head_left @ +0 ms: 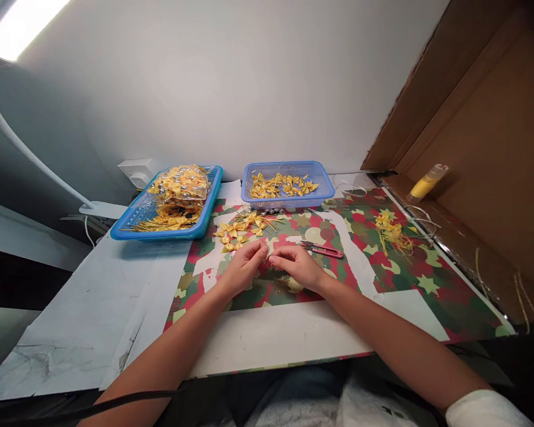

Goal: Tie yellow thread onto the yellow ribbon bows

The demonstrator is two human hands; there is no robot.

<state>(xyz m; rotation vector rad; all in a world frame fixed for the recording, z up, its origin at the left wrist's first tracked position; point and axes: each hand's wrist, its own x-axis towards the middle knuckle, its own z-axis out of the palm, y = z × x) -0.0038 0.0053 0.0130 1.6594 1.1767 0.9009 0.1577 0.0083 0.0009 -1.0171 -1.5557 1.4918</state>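
My left hand (245, 265) and my right hand (297, 265) meet over the patterned sheet (267, 296), thumbs and fingertips pinched close together. Whatever lies between the fingertips is too small to make out. Just beyond my left hand is a loose group of yellow ribbon bows (232, 232), some with thin golden ties. Small silvery beads (273, 211) lie behind them. Pink-handled thread snips (324, 249) rest on the sheet beyond my right hand, blades pointing left.
At the back left, a blue basket (211, 207) holds bows and a clear bag of bows with beads. A second blue basket (289, 203) with bows stands against the wall. Yellow thread scraps (394, 231) lie right, near a yellow-filled tube (428, 182). A lamp (31, 160) arches over the left.
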